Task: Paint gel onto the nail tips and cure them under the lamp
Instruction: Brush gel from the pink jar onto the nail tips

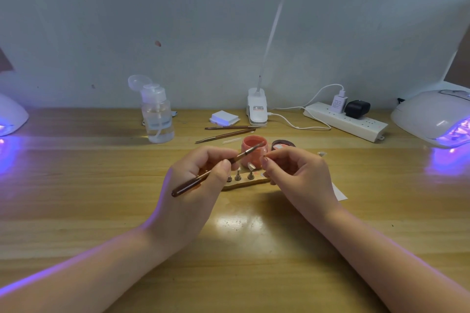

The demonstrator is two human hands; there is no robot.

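Partly hidden behind both hands, the tan wooden nail-tip stand [250, 182] shows only a few pegs. Just behind it, the open pink gel jar [254, 150] holds pink gel. The left hand [195, 180] grips a brown-handled brush [216, 170]; the right hand [296, 173] pinches something too small to identify.

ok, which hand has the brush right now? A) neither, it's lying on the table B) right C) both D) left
D: the left hand grips the brush, its tip raised toward the open pink gel jar, while the right hand pinches a small nail tip.
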